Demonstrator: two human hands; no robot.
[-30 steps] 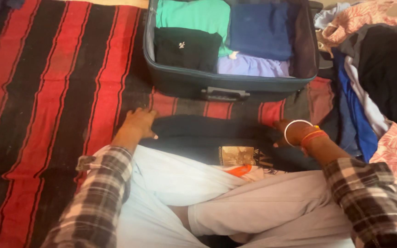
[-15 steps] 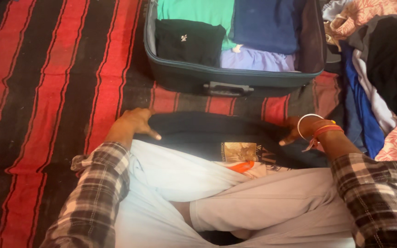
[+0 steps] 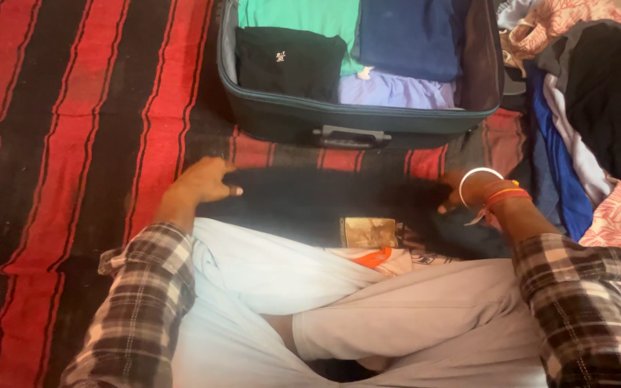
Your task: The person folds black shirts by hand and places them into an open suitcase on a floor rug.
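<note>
Garment: a dark folded garment is spread on the striped blanket, near the open suitcase.
Left hand: fingers curled, gripping its left edge.
Right hand: fingers pressed on its right edge; grip cannot be told.

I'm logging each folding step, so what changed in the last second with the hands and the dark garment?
Both hands, left hand and right hand, stayed on the ends of the dark garment and shifted slightly toward the suitcase. Nothing was let go. The folded clothes in the suitcase and the loose pile on the right look unchanged.
</note>
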